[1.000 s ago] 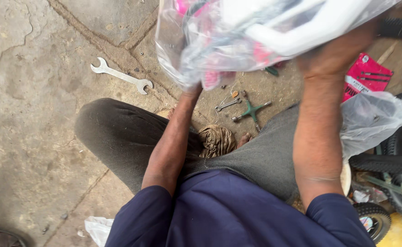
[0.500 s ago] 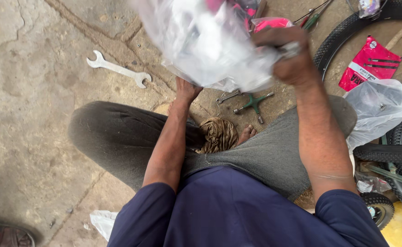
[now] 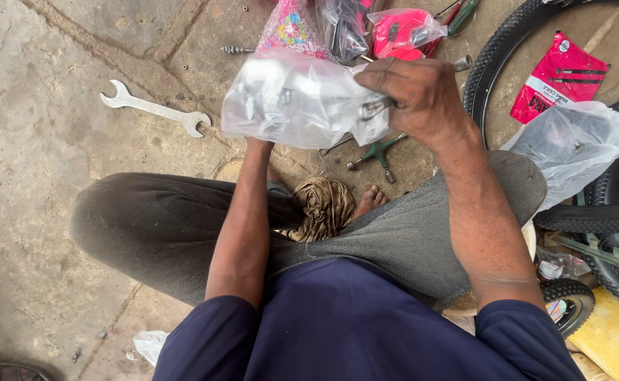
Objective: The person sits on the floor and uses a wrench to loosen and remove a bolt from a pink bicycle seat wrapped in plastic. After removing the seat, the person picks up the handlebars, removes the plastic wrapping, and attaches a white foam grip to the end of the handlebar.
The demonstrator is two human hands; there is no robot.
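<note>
Fingers (image 3: 394, 85) of right hand (image 3: 422, 99) clenched on clear plastic bag (image 3: 295, 102), left hand hidden underneath.

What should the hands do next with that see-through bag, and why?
Probably pull the bag's mouth open. The right hand pinches one end of the clear plastic bag, where a metal part shows through, and the left hand, hidden behind the bag, holds it from below. The bag looks bunched shut around the parts, so nothing can come out until it is opened.
</note>
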